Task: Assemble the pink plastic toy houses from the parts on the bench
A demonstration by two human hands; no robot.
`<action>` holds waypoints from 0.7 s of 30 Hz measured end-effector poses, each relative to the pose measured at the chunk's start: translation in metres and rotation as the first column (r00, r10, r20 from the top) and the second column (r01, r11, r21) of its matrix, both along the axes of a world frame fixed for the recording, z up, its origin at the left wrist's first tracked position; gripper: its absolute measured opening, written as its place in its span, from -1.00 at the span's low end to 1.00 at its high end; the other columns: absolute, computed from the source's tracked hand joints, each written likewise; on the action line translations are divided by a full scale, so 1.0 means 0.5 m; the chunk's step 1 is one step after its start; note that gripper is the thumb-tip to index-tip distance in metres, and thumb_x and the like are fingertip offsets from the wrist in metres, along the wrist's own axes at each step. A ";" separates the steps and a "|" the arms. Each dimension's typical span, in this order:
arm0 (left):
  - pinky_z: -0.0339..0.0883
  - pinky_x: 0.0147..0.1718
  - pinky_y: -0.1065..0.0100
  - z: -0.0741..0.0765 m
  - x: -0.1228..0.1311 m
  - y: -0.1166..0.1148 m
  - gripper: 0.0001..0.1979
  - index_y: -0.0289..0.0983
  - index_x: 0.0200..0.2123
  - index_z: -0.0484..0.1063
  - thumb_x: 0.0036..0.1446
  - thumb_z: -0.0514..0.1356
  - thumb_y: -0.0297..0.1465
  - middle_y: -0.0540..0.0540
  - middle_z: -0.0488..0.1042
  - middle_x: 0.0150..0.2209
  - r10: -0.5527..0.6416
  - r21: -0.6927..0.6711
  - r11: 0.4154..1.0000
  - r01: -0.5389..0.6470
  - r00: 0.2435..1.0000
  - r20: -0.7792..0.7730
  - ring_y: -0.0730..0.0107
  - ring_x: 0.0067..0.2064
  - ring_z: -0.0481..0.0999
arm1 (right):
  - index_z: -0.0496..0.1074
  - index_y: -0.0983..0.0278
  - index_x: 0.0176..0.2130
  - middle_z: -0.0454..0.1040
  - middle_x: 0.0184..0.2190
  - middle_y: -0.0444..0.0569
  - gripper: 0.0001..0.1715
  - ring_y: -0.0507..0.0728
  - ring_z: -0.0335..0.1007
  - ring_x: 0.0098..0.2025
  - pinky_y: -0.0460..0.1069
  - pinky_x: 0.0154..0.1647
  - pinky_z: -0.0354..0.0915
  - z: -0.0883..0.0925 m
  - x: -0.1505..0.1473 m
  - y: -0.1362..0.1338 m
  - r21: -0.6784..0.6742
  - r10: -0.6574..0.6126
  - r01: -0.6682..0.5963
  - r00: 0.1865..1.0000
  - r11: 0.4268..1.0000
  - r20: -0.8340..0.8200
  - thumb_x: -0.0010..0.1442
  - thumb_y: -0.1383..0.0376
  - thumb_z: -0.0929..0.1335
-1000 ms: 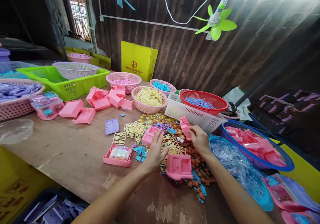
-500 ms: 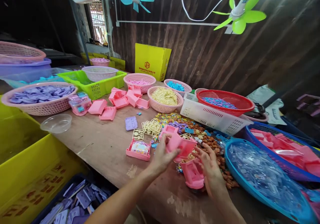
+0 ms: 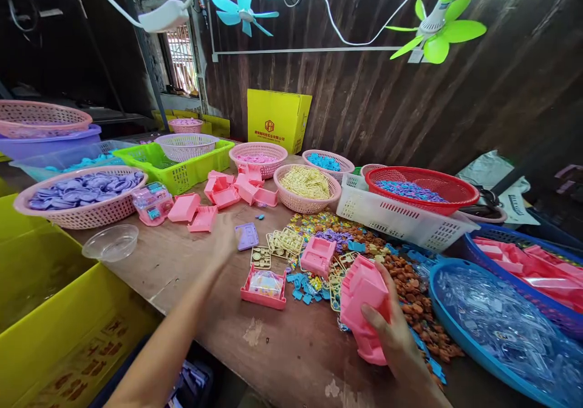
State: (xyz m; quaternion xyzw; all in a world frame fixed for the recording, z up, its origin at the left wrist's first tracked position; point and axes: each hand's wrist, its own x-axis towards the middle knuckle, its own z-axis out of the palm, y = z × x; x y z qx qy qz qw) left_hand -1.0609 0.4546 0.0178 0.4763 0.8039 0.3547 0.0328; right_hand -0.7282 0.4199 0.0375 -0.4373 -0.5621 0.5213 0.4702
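Observation:
My right hand (image 3: 394, 326) grips a pink molded plastic toy shell (image 3: 364, 305), tilted, above the table's near side. My left hand (image 3: 225, 238) is stretched out over the table, smeared by motion. It is nearest a purple plastic plate (image 3: 247, 236) and two pink box-shaped parts (image 3: 203, 218); whether it touches them I cannot tell. A pink plastic part (image 3: 317, 255) lies amid small pieces between my hands. Before it sits a shallow pink tray (image 3: 264, 299) with a clear-wrapped packet (image 3: 265, 283) inside. Cream part frames (image 3: 286, 241) lie behind it.
Brown pieces (image 3: 405, 274) lie heaped at right beside a blue basin (image 3: 483, 329) of clear parts. Baskets line the back, including one of cream pieces (image 3: 306, 183) and a red one (image 3: 421, 190). A clear bowl (image 3: 112, 244) stands left, near a yellow box (image 3: 86, 341).
My left hand has let go of a pink part, which now lies on the pieces, and has moved left and away. My right hand, open before, has taken hold of the pink shell.

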 end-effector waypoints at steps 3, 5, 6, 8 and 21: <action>-0.17 0.07 -0.36 -0.026 -0.127 0.022 -0.55 -0.51 0.04 0.21 0.05 0.06 -0.50 -0.53 0.04 0.19 0.193 -0.106 0.975 -0.196 0.981 -0.038 -0.33 0.29 -0.23 | -0.20 0.10 0.31 0.06 0.27 0.00 0.11 0.26 0.11 0.21 0.10 0.15 0.15 0.005 0.010 -0.029 -0.006 0.057 -0.057 0.996 0.998 0.075 -0.04 -0.11 0.35; -0.23 0.08 -0.37 -0.048 -0.163 0.005 -0.66 -0.46 -0.08 0.33 0.04 0.07 -0.47 -0.49 0.19 0.13 0.186 -0.169 0.966 -0.196 0.980 -0.072 -0.31 0.27 -0.12 | -0.19 0.12 0.31 0.09 0.26 0.02 0.15 0.27 0.05 0.25 0.11 0.19 0.10 0.000 0.008 -0.047 -0.028 0.107 -0.104 0.990 0.994 0.096 -0.08 -0.15 0.36; -0.24 0.11 -0.34 -0.059 -0.169 -0.011 -0.72 -0.41 -0.15 0.39 0.05 0.06 -0.46 -0.44 0.27 0.08 0.156 -0.192 0.966 -0.171 0.984 -0.088 -0.24 0.26 -0.02 | -0.21 0.12 0.31 0.09 0.26 0.04 0.19 0.28 0.03 0.26 0.13 0.20 0.08 -0.004 0.007 -0.055 -0.057 0.134 -0.129 0.988 0.990 0.084 -0.10 -0.17 0.36; -0.21 0.16 -0.24 -0.080 -0.162 -0.055 -0.77 -0.31 -0.25 0.44 0.09 0.02 -0.42 -0.31 0.39 -0.01 0.083 -0.223 0.969 -0.107 0.990 -0.113 -0.07 0.21 0.12 | -0.24 0.10 0.31 0.08 0.27 0.05 0.26 0.29 0.02 0.26 0.17 0.21 0.05 -0.008 0.006 -0.067 -0.126 0.175 -0.172 0.984 0.977 0.016 -0.16 -0.21 0.38; 0.32 -0.18 0.00 -0.047 -0.165 -0.181 -0.56 -0.56 -0.15 0.39 -0.11 0.09 -0.40 -0.51 0.47 -0.20 0.441 -0.386 0.834 -0.395 0.897 0.034 -0.25 -0.09 0.45 | -0.07 0.10 0.28 0.13 0.24 0.03 0.18 0.29 0.00 0.27 0.21 0.23 -0.01 -0.038 0.001 -0.123 -0.156 0.254 -0.267 0.963 0.951 -0.094 -0.18 -0.18 0.39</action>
